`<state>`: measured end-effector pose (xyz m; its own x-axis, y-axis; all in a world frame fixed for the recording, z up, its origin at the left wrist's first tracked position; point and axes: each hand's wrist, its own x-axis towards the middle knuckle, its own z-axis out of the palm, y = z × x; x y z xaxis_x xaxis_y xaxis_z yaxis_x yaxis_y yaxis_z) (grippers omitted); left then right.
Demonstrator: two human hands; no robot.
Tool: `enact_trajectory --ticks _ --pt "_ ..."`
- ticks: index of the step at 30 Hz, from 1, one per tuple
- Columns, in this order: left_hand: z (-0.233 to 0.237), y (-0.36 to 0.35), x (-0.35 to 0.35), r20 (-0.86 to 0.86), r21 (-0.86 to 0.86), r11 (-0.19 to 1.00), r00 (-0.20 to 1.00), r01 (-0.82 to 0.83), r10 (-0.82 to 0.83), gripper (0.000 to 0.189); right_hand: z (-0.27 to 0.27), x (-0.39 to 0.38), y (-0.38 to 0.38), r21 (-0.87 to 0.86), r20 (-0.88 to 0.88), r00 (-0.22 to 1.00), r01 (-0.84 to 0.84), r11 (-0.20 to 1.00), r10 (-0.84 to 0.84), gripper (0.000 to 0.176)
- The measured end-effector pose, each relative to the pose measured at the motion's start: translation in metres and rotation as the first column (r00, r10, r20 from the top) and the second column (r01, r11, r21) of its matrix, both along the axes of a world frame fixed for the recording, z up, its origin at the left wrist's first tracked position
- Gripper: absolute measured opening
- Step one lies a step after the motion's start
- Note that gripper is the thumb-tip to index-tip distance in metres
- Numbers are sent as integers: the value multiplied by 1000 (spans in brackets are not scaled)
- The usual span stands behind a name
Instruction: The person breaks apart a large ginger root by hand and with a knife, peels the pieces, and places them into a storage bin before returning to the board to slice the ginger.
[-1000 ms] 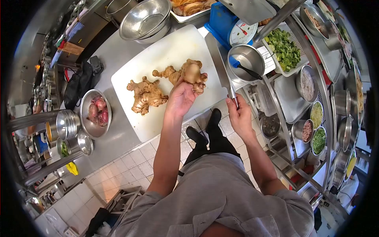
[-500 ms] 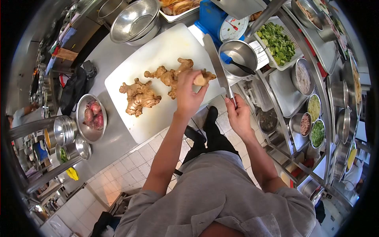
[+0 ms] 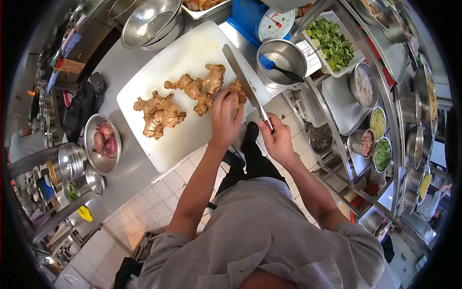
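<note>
My left hand [image 3: 225,119] is closed around a knobbly piece of ginger [image 3: 238,89] near the right edge of the white cutting board [image 3: 180,55]. In my right hand [image 3: 279,138] is a long kitchen knife [image 3: 242,73], gripped by its handle. Its blade points away from me and runs right alongside the held piece, overlapping it in this view. Two larger ginger roots lie on the board: a branching one [image 3: 198,92] just left of my fingers and a chunky one [image 3: 160,114] farther left.
A bowl of red onions [image 3: 102,143] stands left of the board. Behind it are a colander [image 3: 151,24] and a blue scale [image 3: 246,18]. To the right sit a steel pot [image 3: 288,53] with a blue brush, a basket of chopped greens [image 3: 332,45] and a rack of bowls.
The knife has come left, from beside the board to against the ginger piece. My left hand has turned that piece, so its pale cut face no longer shows. The whole view has shifted slightly.
</note>
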<state>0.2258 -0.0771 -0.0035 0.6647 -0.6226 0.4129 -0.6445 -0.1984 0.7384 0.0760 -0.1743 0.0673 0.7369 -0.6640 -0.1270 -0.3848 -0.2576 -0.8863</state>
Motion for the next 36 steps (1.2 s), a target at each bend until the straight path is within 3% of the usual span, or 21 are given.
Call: enact_trajectory --ticks 10,16,17,20,28,30,36 --pt "5 -6 0 -72 -71 995 995 -69 63 42 17 25 -9 -71 -42 999 -17 997 14 30" --pt "-3 -7 -1 -70 -82 991 993 -104 98 43 59 27 0 -148 182 983 53 988 -25 27" --pt "-3 -8 -1 -71 -86 990 992 -108 102 43 55 31 2 -146 174 984 76 986 -51 26" --pt "-7 -9 -1 -59 -100 988 992 -115 110 43 -20 42 -8 -263 -136 990 -76 962 41 27" --pt "5 -8 -2 -31 -136 982 991 -131 128 41 2 43 -7 -129 -112 993 -47 991 32 27" --pt "10 -8 -1 9 -125 982 989 -142 144 40 5 43 -4 -190 -43 999 -28 981 20 26" --pt "-1 -6 -3 -18 -47 988 989 -147 146 37 -21 59 -13 -98 -67 998 -18 995 12 25"
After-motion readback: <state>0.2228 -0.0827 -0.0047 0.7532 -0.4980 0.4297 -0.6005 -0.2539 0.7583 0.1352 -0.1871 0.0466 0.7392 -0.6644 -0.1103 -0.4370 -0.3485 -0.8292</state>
